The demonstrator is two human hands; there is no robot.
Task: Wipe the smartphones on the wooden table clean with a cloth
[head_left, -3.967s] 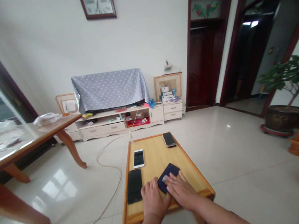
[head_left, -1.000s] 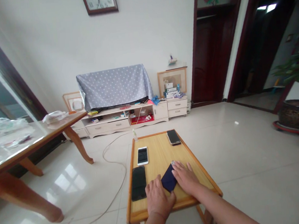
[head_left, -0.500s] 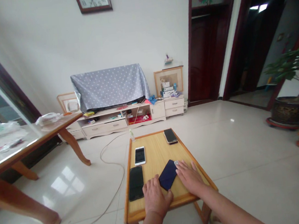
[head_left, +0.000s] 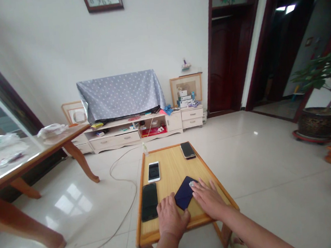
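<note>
A dark blue phone lies slantwise on the small wooden table. My left hand rests flat against its near left corner, steadying it. My right hand lies on its right edge with fingers spread, and the fingertips press a small pale thing on the phone's upper part. I cannot make out what that thing is.
Three more phones lie on the table: a black one at left, a white one beyond it, a dark one at the far right. A small bottle stands at the far corner. A cable trails across the tiled floor. A glass-topped table stands left.
My right hand has slid back and forth over the blue phone, from its lower part toward its upper right edge. The left hand has stayed at the near corner. The view shifted slightly.
</note>
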